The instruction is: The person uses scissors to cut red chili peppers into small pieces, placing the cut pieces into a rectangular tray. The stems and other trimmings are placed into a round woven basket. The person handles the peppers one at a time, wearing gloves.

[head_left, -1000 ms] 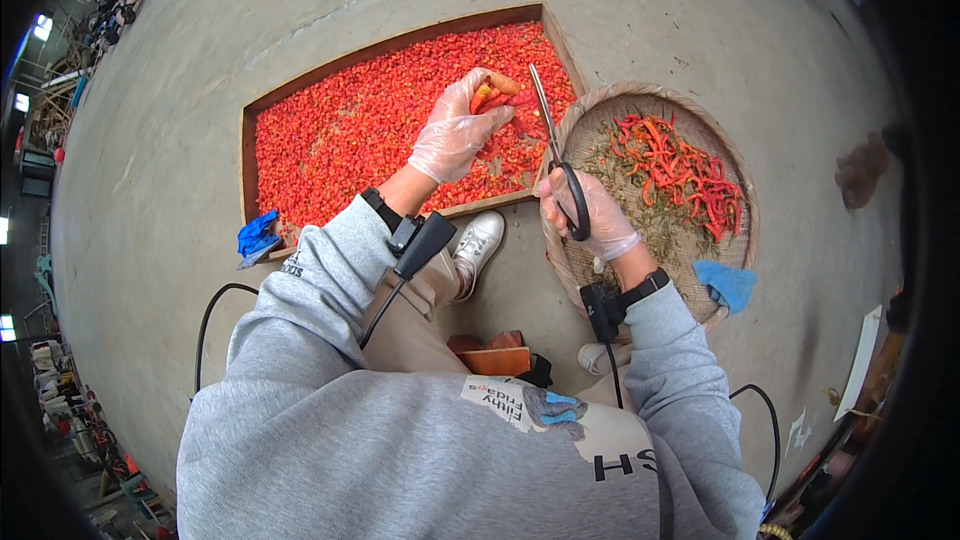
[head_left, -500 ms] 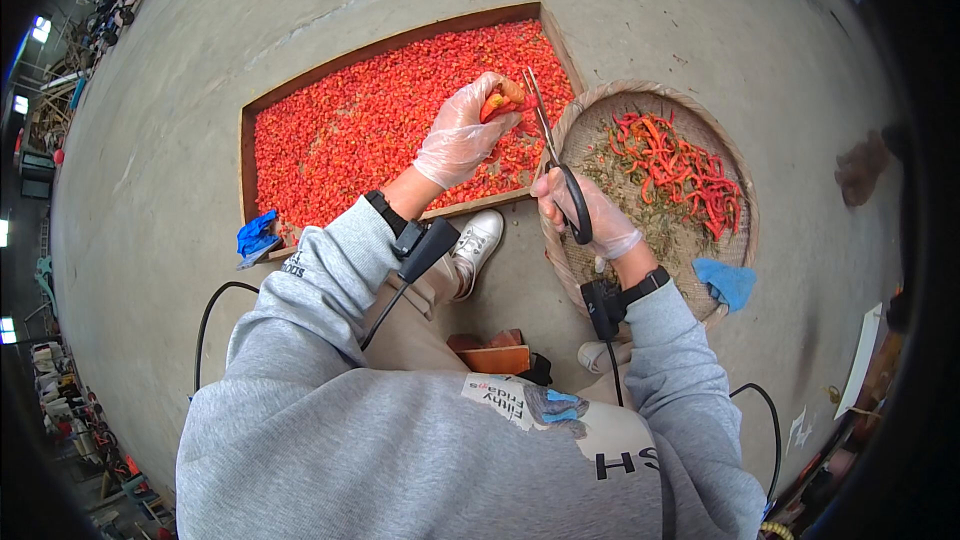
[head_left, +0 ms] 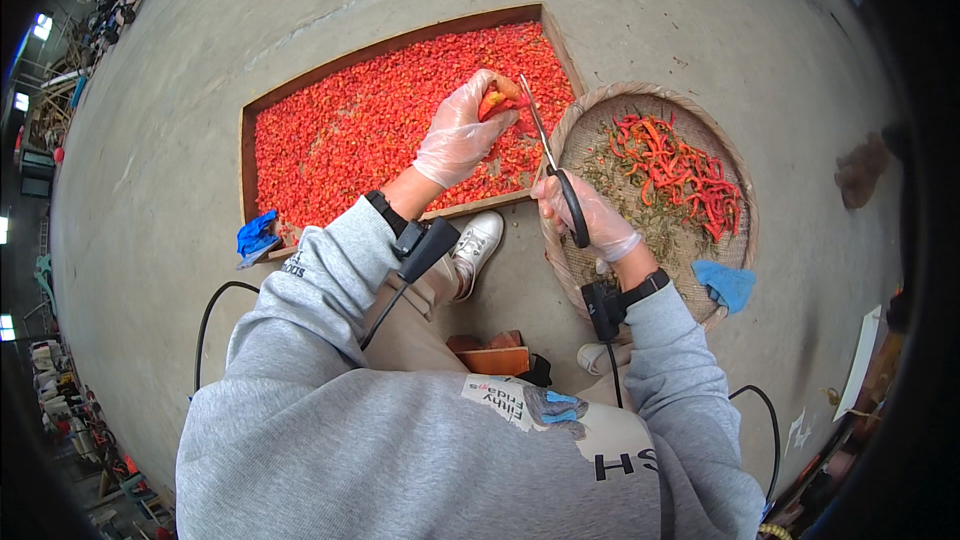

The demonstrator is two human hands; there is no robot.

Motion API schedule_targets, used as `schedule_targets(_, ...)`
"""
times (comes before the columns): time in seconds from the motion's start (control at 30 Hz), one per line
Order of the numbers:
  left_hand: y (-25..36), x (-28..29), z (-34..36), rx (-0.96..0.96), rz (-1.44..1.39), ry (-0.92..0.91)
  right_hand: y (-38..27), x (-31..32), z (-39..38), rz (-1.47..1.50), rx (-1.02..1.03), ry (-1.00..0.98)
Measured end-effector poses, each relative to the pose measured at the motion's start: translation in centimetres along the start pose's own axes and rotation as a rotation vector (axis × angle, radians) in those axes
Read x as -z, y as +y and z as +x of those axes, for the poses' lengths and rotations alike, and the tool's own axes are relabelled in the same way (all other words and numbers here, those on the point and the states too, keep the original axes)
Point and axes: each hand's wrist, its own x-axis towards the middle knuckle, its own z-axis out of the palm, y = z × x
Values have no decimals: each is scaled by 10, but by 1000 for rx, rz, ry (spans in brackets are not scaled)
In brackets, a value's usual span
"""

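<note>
In a clear plastic glove, my left hand [head_left: 462,130] is closed round several red chili peppers [head_left: 497,100], held above the far right part of a wooden tray [head_left: 400,37]. Chopped red chili pieces [head_left: 350,130] cover the tray's bottom. My right hand [head_left: 592,212], gloved the same way, grips black-handled scissors [head_left: 567,202]. Their blades point up and away, with the tips just right of the held peppers, and look closed together. Beneath my right hand lies a round woven basket [head_left: 737,135] with whole red chilies [head_left: 680,175] and stem scraps on it.
A blue cloth [head_left: 725,284] hangs on the basket's near right rim. Blue crumpled plastic [head_left: 258,235] sits at the tray's near left corner. My shoe [head_left: 480,248] is close to the tray's near edge. Black cables run beside both arms. Stacked goods line the far left.
The scissor blades have gone from parted to closed together, and the handles have drawn together in my right hand. My left hand has hardly moved.
</note>
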Motion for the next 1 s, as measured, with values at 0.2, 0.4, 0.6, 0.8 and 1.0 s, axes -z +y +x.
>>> schedule_targets(0.2,6,-1,-2,-47,126,-8,-5,1,1,37,-81,-12)
schedule_targets(0.4,16,-9,-5,97,-366,83,-10,-5,-1,89,-70,-2)
schedule_targets(0.6,19,1,-5,341,-499,-59,-20,-12,-2,190,-73,70)
schedule_targets(0.8,15,0,-6,311,-544,-109,-20,-13,-3,339,-151,16)
schedule_targets(1.0,10,1,-1,325,-461,49,-14,-9,-3,246,-135,1)
